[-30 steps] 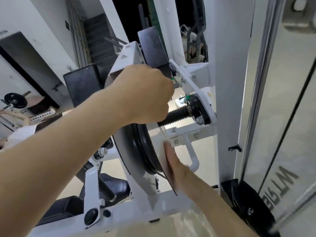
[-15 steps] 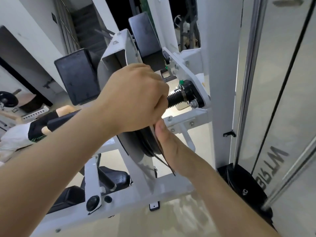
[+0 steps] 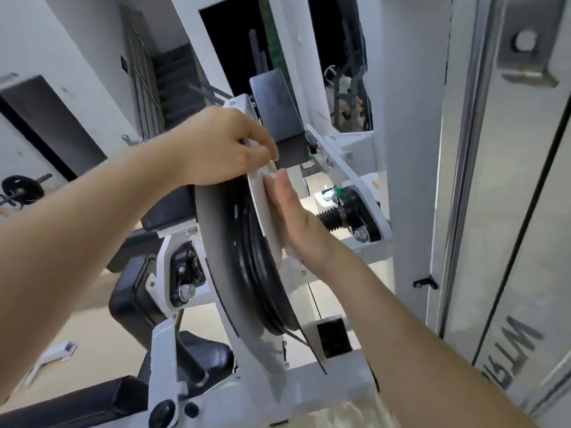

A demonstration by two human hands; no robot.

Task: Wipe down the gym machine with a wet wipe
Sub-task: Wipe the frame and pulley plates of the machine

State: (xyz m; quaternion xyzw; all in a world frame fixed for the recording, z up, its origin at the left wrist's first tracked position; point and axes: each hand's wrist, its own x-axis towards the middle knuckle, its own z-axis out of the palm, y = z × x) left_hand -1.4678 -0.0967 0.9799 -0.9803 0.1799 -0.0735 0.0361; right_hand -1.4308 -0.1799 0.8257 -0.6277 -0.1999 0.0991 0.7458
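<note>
Wipe-down under way at the side plate; most of the gym machine (image 3: 411,156) is judged still to do.
The wet wipe (image 3: 266,180) lies flat on the white side plate (image 3: 259,208), just right of the black pulley (image 3: 251,264), near the plate's top. The right hand (image 3: 296,217) presses it there with fingers straight and palm flat, the forearm rising from below the pulley. The left hand (image 3: 222,146) sits above the pulley, its fingers curled over the plate's top edge, gripping it. The black pad (image 3: 276,109) above the pulley shows no visible wetness, so I cannot tell whether it has been wiped.

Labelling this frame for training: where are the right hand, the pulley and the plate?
Right hand (image 3: 295,219): head view, back of the hand.
Pulley (image 3: 251,264): head view, black grooved rim.
Plate (image 3: 261,208): head view, white curved edge beside the fingers.
</note>
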